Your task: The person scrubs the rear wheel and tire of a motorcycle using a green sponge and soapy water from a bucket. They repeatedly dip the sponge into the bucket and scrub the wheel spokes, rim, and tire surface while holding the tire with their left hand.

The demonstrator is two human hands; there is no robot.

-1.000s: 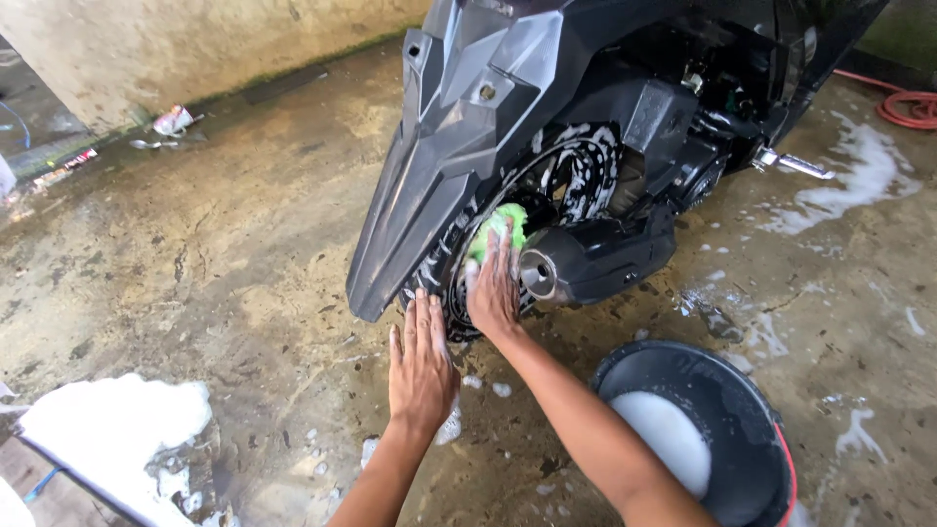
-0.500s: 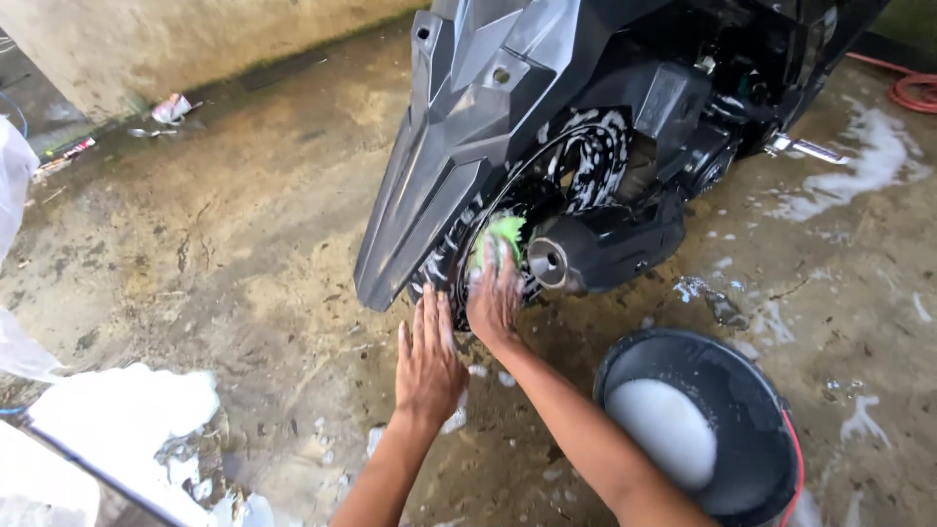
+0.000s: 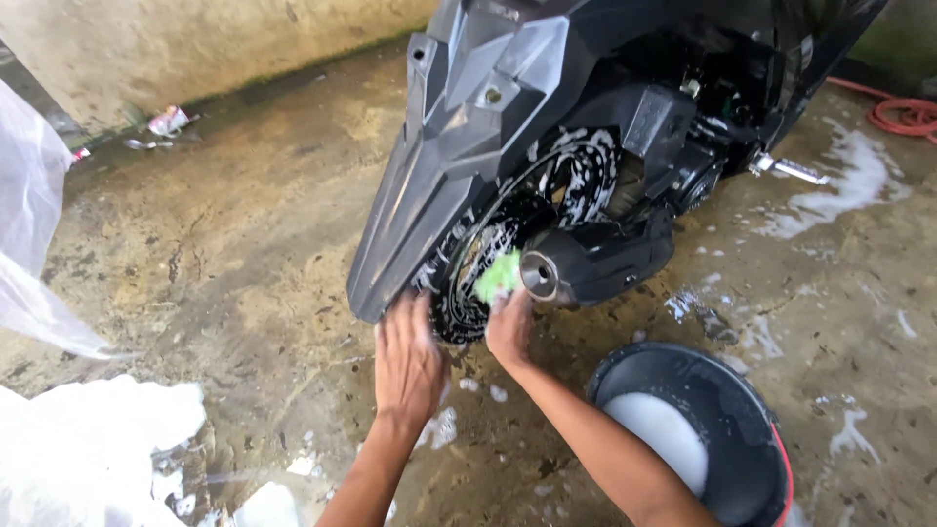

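A black scooter (image 3: 547,107) stands on wet concrete, its rear end toward me. My right hand (image 3: 509,330) presses a green sponge (image 3: 498,277) against the soapy rear wheel (image 3: 488,263), just left of the round exhaust tip (image 3: 540,275). My left hand (image 3: 408,361) lies flat with fingers spread, its fingertips touching the tyre and the lower edge of the grey rear fender (image 3: 429,195). White suds cover the wheel's spokes.
A black bucket (image 3: 742,410) with foamy water sits at the lower right beside my right forearm. A red hose (image 3: 903,115) lies at the upper right. White foam (image 3: 88,439) and clear plastic sheeting (image 3: 34,215) are at the left. A concrete wall (image 3: 195,39) runs behind.
My left hand has moved up from the ground to touch the tyre and fender edge. The right hand keeps rubbing the sponge on the wheel, slightly lower. The view has shifted.
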